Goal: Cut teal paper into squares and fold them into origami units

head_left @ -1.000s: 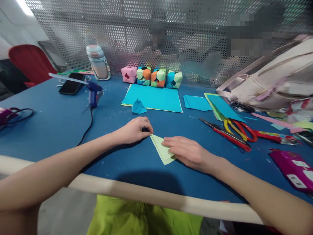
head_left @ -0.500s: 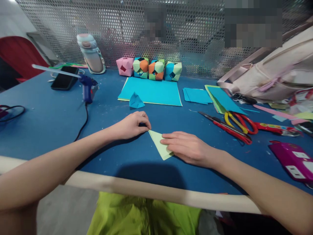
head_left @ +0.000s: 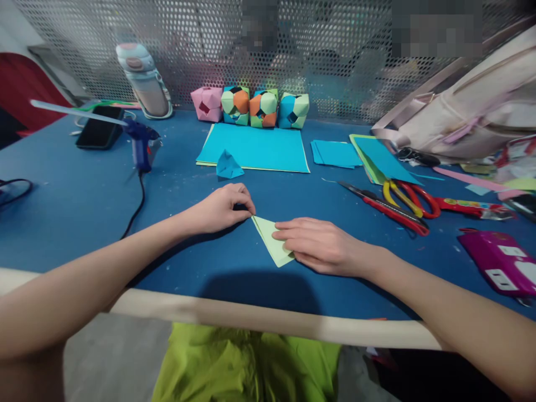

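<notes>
A pale green folded paper (head_left: 268, 239), triangular in outline, lies on the blue tabletop (head_left: 176, 262). My left hand (head_left: 230, 206) pinches its upper left corner between thumb and finger. Across its right part rests my right hand (head_left: 320, 244), fingers stretched out flat and hiding that side of the paper. Beyond my left hand stands a small blue folded paper piece (head_left: 229, 164), at the front edge of a stack of large blue and green sheets (head_left: 259, 148).
Several origami cubes (head_left: 263, 108) line the back by a perforated metal screen. A glue gun (head_left: 142, 145), phone (head_left: 99, 127) and bottle (head_left: 144, 84) are left. Right are small blue sheets (head_left: 335, 153), a cutter (head_left: 389, 211), scissors (head_left: 422, 200), a purple case (head_left: 498, 259) and a bag (head_left: 460, 106).
The whole view has shifted slightly, with things appearing a little higher in the picture. Both hands keep nearly the same position on the green paper.
</notes>
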A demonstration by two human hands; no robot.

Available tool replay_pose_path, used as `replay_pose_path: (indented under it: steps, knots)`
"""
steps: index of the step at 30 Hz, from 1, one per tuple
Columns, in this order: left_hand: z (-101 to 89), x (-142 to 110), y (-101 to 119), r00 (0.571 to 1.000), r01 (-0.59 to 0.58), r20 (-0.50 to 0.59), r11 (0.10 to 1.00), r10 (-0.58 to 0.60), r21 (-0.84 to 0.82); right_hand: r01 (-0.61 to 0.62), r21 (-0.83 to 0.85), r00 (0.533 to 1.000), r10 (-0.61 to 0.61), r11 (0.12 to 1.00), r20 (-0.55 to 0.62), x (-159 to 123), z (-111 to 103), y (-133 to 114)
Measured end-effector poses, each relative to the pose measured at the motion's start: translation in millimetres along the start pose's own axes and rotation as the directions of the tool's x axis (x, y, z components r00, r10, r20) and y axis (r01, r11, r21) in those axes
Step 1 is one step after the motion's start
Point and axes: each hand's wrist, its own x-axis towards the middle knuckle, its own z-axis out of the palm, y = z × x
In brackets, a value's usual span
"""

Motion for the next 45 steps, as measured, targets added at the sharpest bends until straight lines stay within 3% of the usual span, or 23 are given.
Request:
replay_pose_path:
  steps: [17, 24, 36, 45]
  knots:
    - [-3.5, -3, 6, 1.0, 0.009, -0.007, 1.0, -0.009, -0.014, -0.01, -0.031, 1.0, 0.009, 0.999, -0.02, 1, 1, -2]
    - [-0.8, -4, 4, 1.0, -0.005, -0.029, 1.0, 0.005, 0.029, -0.148, -0.1, 0.983, 0.135, 0.984, -0.126, 5, 9, -7]
    - [0.5, -4, 3, 0.999, -0.008, -0.039, 1.0, 0.009, 0.021, -0.035, -0.11, 0.996, 0.026, 0.993, -0.082, 5, 9, -7]
    - [-6.6, -5, 4, 1.0, -0.02, 0.019, 0.999, 0.021, -0.044, -0.036, -0.097, 0.996, 0.028, 0.995, -0.083, 5, 9, -6]
